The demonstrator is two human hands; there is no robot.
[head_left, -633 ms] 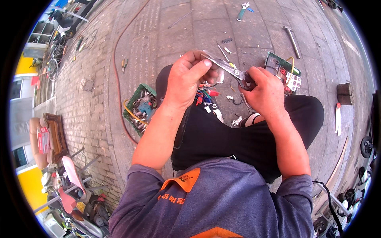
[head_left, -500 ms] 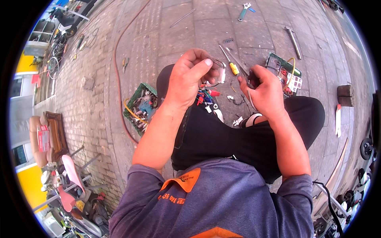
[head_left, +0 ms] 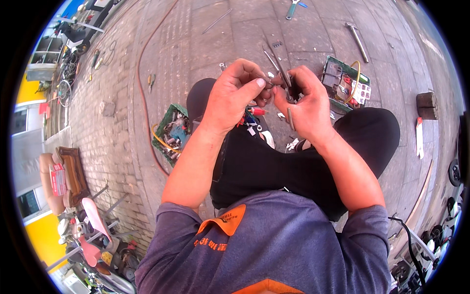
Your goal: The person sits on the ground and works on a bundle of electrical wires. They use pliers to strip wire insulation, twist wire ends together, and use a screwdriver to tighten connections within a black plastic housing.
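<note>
My left hand (head_left: 236, 94) is closed in a pinch in front of my lap. The small piece at its fingertips is mostly covered by the fingers. Right beside it, my right hand (head_left: 309, 100) grips a slim metal tool (head_left: 282, 68) with a long tapered end pointing away from me. A thin grey end of it sticks out below that palm; its exact kind is unclear. The fingertips of both hands nearly meet. Beneath them, a pile of coloured small parts (head_left: 253, 116) lies between my legs. A screwdriver's shaft (head_left: 270, 60) shows on the paving beyond, its handle hidden.
Green baskets of parts stand at my left knee (head_left: 157, 142) and beyond my right knee (head_left: 329, 66). Farther off lie an adjustable wrench (head_left: 292, 10), a hammer (head_left: 357, 41) and pliers (head_left: 151, 83). A wooden block (head_left: 427, 106) sits right; a reddish hose (head_left: 140, 88) runs along the left.
My right hand has moved left with the metal tool, up to my left hand. The white piece seen at my left fingertips is now hidden. The view has shifted slightly.
</note>
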